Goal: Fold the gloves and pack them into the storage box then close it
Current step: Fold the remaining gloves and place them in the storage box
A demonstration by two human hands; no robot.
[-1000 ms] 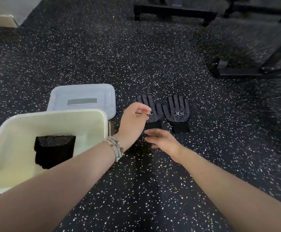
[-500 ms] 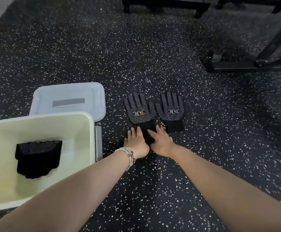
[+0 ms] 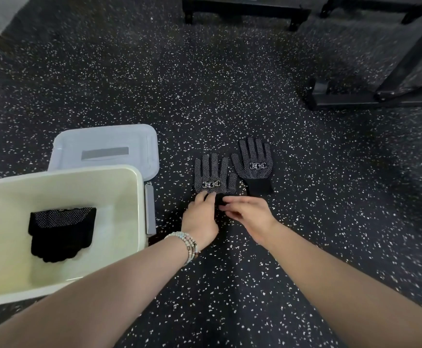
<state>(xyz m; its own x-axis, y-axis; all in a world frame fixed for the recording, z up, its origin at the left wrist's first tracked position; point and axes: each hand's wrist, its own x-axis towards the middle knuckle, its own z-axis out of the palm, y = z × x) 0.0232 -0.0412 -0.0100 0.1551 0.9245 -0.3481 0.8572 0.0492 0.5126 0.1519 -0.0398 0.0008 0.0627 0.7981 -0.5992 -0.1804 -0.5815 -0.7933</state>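
2 black dotted gloves lie flat on the speckled floor, to the right of the open storage box. The near glove runs lengthwise away from the person, glove tips pointing far and cuff toward the wrists. The far glove lies just beside it to the right, set slightly farther off and pointing the same way, its thumb touching the near glove's side. Both hands meet at the near glove's cuff. The left hand has its fingers curled onto the cuff's left part, and the right hand pinches the right part between thumb and fingers. A folded pair lies inside the box, and the lid rests flat beyond it.
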